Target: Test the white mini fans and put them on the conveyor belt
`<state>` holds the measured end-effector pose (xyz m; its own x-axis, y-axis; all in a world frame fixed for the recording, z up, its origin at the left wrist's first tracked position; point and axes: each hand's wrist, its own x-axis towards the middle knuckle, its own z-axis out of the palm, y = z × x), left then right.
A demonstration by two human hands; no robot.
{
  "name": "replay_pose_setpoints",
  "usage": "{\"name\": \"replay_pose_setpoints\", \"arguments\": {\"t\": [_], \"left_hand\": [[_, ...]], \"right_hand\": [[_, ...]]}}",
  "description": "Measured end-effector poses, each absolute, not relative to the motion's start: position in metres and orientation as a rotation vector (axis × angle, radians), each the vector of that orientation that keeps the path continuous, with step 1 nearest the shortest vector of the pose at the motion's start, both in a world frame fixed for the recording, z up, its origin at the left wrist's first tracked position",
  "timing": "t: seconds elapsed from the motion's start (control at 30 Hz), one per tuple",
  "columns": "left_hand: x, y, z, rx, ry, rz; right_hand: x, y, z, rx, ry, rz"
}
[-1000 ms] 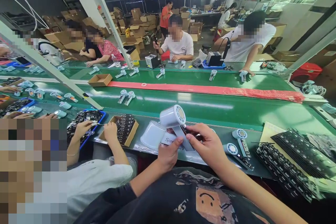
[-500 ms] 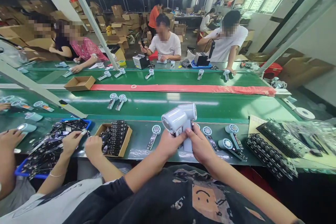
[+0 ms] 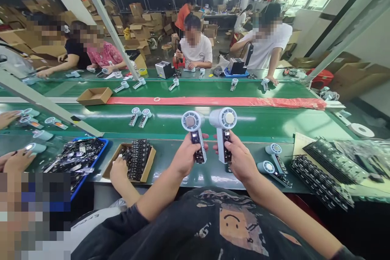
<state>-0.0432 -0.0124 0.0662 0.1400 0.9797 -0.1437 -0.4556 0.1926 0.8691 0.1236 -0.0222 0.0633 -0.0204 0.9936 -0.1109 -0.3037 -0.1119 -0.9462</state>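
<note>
In the head view, my left hand (image 3: 186, 152) is closed around the handle of a white handheld fan (image 3: 191, 121), its thumb against the dark circuit board (image 3: 198, 155) that shows in the uncovered handle. A second handheld fan (image 3: 228, 118) stands upright in my right hand (image 3: 239, 154), also with its board exposed and my thumb on it. Both fans are held side by side over the bench, apart, round grilles facing me. Behind my right hand, the end of another handle (image 3: 229, 167) shows; the rest is hidden.
Two more fans (image 3: 268, 166) lie to the right, beside stacked circuit boards (image 3: 323, 180). At left, a co-worker's hand (image 3: 119, 168) reaches into a cardboard box (image 3: 149, 164) of boards, near a blue tray (image 3: 103, 146). Beyond runs a green conveyor (image 3: 164, 124).
The two fans, earlier held together with their smooth backs showing, are now separated and turned, grilles and boards facing me. The co-worker's hand has moved to the box of boards.
</note>
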Motion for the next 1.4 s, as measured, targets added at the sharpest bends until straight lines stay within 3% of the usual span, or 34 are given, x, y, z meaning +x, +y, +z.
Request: {"name": "replay_pose_setpoints", "arguments": {"t": [0.23,1.4], "left_hand": [[-0.048,-0.014,0.068,0.893,0.723,1.213],[-0.048,-0.014,0.069,0.873,0.725,1.111]], "right_hand": [[0.119,-0.023,0.07,-0.882,-0.941,1.444],[0.112,-0.025,0.074,-0.879,-0.877,1.417]]}}
